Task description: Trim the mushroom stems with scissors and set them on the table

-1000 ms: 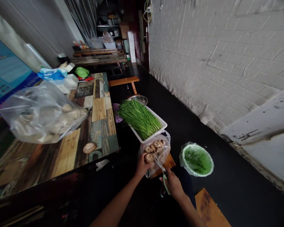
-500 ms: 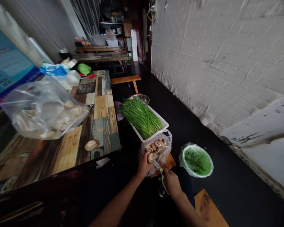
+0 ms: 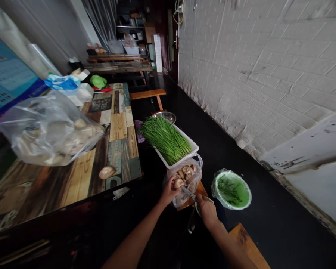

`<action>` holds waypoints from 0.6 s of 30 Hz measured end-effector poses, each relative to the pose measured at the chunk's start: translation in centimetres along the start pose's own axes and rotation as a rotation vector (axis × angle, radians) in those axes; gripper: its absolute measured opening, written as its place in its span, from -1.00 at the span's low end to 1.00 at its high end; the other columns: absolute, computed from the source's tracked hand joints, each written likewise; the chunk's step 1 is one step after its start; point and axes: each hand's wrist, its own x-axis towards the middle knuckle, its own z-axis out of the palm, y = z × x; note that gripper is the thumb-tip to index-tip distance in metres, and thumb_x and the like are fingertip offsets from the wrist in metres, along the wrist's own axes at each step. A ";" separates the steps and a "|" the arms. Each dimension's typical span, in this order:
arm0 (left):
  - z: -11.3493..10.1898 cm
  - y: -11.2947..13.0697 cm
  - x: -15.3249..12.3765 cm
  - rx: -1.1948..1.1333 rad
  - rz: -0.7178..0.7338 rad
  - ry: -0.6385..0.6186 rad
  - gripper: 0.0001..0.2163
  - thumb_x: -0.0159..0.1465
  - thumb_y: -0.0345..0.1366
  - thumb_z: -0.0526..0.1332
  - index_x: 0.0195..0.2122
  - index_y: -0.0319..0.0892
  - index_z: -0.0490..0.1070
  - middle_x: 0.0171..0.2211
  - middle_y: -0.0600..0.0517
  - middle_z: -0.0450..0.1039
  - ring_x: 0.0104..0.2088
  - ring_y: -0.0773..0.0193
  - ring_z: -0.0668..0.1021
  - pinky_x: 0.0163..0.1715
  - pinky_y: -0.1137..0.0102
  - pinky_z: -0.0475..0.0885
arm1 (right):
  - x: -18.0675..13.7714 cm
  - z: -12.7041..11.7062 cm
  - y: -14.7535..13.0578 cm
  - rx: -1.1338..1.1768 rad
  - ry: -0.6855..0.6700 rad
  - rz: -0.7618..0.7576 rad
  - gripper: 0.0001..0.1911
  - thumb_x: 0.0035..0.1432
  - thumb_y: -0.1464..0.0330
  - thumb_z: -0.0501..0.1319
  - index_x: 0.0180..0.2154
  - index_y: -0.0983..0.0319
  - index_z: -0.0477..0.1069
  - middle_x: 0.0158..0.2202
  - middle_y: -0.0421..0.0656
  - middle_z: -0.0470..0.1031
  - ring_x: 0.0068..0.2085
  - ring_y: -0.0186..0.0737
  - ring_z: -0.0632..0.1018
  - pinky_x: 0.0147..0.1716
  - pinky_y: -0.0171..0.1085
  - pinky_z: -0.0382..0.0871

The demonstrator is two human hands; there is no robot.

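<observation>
My left hand (image 3: 168, 192) is closed round a brown mushroom (image 3: 178, 183) at the near side of a clear plastic bag (image 3: 194, 179). More cut or whole mushrooms (image 3: 187, 170) lie inside that bag. In my right hand (image 3: 206, 210) is a pair of scissors (image 3: 188, 192) with pale green handles. Their blades look closed, and the tips reach the underside of the held mushroom. Just beyond the bag, long green chives (image 3: 168, 140) fill a white tray (image 3: 195, 147).
A green bin (image 3: 245, 190) lined with plastic, with green scraps inside, stands at right. On the patchwork wooden table (image 3: 119, 127) are a single mushroom (image 3: 106, 172) and a large bag of mushrooms (image 3: 53, 134). A metal bowl (image 3: 171, 118) sits behind the tray. A brick wall (image 3: 268, 67) runs along the right.
The scissor blades have closed from slightly apart. My left hand has shifted a little left with the mushroom, and the view has moved slightly.
</observation>
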 end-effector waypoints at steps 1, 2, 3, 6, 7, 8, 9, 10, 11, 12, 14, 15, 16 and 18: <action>0.0 0.2 0.0 -0.011 -0.017 0.000 -0.43 0.03 -0.42 0.30 0.12 -0.12 0.36 -0.04 -0.10 0.57 -0.08 0.04 0.63 -0.06 0.13 0.55 | 0.0 -0.1 -0.1 0.003 0.004 0.006 -0.64 0.29 0.40 0.12 0.11 0.16 0.36 -0.03 -0.04 0.54 -0.03 -0.08 0.58 -0.13 -0.26 0.40; 0.1 0.3 -0.1 -0.014 -0.038 0.000 -0.44 0.04 -0.42 0.29 0.13 -0.12 0.37 -0.04 -0.11 0.57 -0.08 0.03 0.63 -0.05 0.12 0.55 | 0.0 -0.2 -0.2 0.007 0.007 0.013 -0.63 0.27 0.40 0.15 0.11 0.16 0.35 -0.03 -0.03 0.53 -0.02 -0.07 0.57 -0.10 -0.25 0.40; 0.1 0.4 -0.1 -0.015 -0.059 0.000 -0.45 0.05 -0.42 0.28 0.13 -0.12 0.37 -0.04 -0.11 0.58 -0.08 0.03 0.63 -0.05 0.12 0.55 | 0.0 -0.3 -0.3 0.012 0.009 0.018 -0.62 0.26 0.40 0.16 0.12 0.17 0.35 -0.02 -0.02 0.53 -0.01 -0.07 0.57 -0.08 -0.25 0.40; 0.2 0.5 -0.2 -0.035 -0.110 0.013 -0.45 0.08 -0.41 0.27 0.16 -0.13 0.37 -0.04 -0.10 0.59 -0.06 0.03 0.63 -0.03 0.14 0.54 | 0.1 -0.4 -0.6 0.013 -0.002 0.035 -0.62 0.29 0.40 0.13 0.13 0.17 0.35 -0.01 0.01 0.53 -0.01 -0.07 0.58 -0.09 -0.24 0.41; 0.2 0.5 -0.1 -0.049 -0.122 0.033 -0.44 0.08 -0.41 0.27 0.17 -0.14 0.36 -0.04 -0.10 0.59 -0.05 0.03 0.63 -0.02 0.15 0.54 | 0.1 -0.5 -0.7 0.005 -0.004 0.041 -0.62 0.30 0.40 0.12 0.14 0.17 0.34 -0.01 0.01 0.53 -0.02 -0.08 0.59 -0.10 -0.24 0.42; 0.2 0.4 -0.1 -0.063 -0.133 0.059 -0.43 0.09 -0.40 0.27 0.18 -0.16 0.36 -0.03 -0.11 0.58 -0.04 0.04 0.62 -0.01 0.15 0.53 | 0.1 -0.5 -0.8 -0.007 -0.005 0.049 -0.62 0.30 0.40 0.11 0.14 0.18 0.34 -0.02 0.01 0.53 -0.03 -0.08 0.59 -0.11 -0.24 0.42; 0.1 0.4 0.0 -0.069 -0.142 0.083 -0.43 0.09 -0.38 0.28 0.19 -0.17 0.35 -0.01 -0.11 0.58 -0.03 0.04 0.62 0.01 0.16 0.52 | 0.1 -0.5 -0.9 -0.023 -0.003 0.056 -0.63 0.31 0.40 0.11 0.13 0.18 0.35 -0.02 0.02 0.53 -0.03 -0.08 0.59 -0.12 -0.24 0.42; 0.1 0.4 0.0 -0.066 -0.152 0.098 -0.43 0.10 -0.36 0.28 0.19 -0.18 0.35 0.00 -0.12 0.57 -0.03 0.05 0.61 0.02 0.17 0.52 | 0.1 -0.5 -1.0 -0.040 0.001 0.063 -0.64 0.31 0.40 0.11 0.12 0.19 0.36 -0.02 0.02 0.54 -0.04 -0.08 0.60 -0.12 -0.24 0.42; 0.0 0.4 0.1 -0.056 -0.163 0.099 -0.42 0.11 -0.35 0.29 0.20 -0.19 0.35 0.00 -0.12 0.57 -0.02 0.06 0.61 0.02 0.18 0.51 | 0.2 -0.5 -1.2 -0.056 0.011 0.064 -0.66 0.31 0.39 0.11 0.10 0.20 0.37 -0.03 0.03 0.54 -0.04 -0.07 0.59 -0.12 -0.23 0.43; -0.1 0.5 0.1 -0.038 -0.174 0.089 -0.42 0.11 -0.34 0.29 0.20 -0.20 0.35 0.01 -0.12 0.57 -0.02 0.07 0.61 0.03 0.20 0.51 | 0.3 -0.6 -1.3 -0.071 0.022 0.060 -0.68 0.32 0.40 0.10 0.08 0.21 0.39 -0.03 0.04 0.54 -0.04 -0.07 0.59 -0.11 -0.23 0.43; -0.2 0.7 0.2 0.032 -0.177 0.059 -0.42 0.10 -0.36 0.29 0.20 -0.20 0.37 0.01 -0.11 0.57 -0.01 0.08 0.60 0.04 0.23 0.50 | 0.5 -0.7 -1.5 -0.098 0.041 0.053 -0.70 0.34 0.41 0.06 0.05 0.23 0.41 -0.04 0.05 0.54 -0.03 -0.07 0.59 -0.11 -0.21 0.43; -0.2 0.9 0.2 0.076 -0.166 0.052 -0.42 0.08 -0.38 0.30 0.19 -0.19 0.37 0.00 -0.10 0.57 -0.01 0.08 0.60 0.04 0.23 0.49 | 0.6 -0.7 -1.5 -0.111 0.046 0.051 -0.69 0.34 0.43 0.04 0.05 0.24 0.41 -0.05 0.05 0.54 -0.03 -0.07 0.59 -0.11 -0.21 0.43; -0.2 1.1 0.2 0.115 -0.151 0.053 -0.41 0.07 -0.41 0.30 0.19 -0.18 0.38 0.00 -0.09 0.57 -0.02 0.08 0.61 0.05 0.23 0.48 | 0.7 -0.8 -1.6 -0.122 0.045 0.053 -0.67 0.35 0.46 0.00 0.05 0.24 0.41 -0.05 0.06 0.54 -0.03 -0.07 0.60 -0.11 -0.21 0.44; -0.2 1.4 0.2 0.161 -0.126 0.057 -0.40 0.04 -0.45 0.30 0.18 -0.16 0.39 -0.02 -0.08 0.58 -0.04 0.08 0.61 0.05 0.22 0.48 | 0.9 -0.9 -1.7 -0.140 0.032 0.057 -0.62 0.34 0.52 -0.06 0.05 0.26 0.42 -0.06 0.07 0.55 -0.04 -0.08 0.60 -0.12 -0.20 0.45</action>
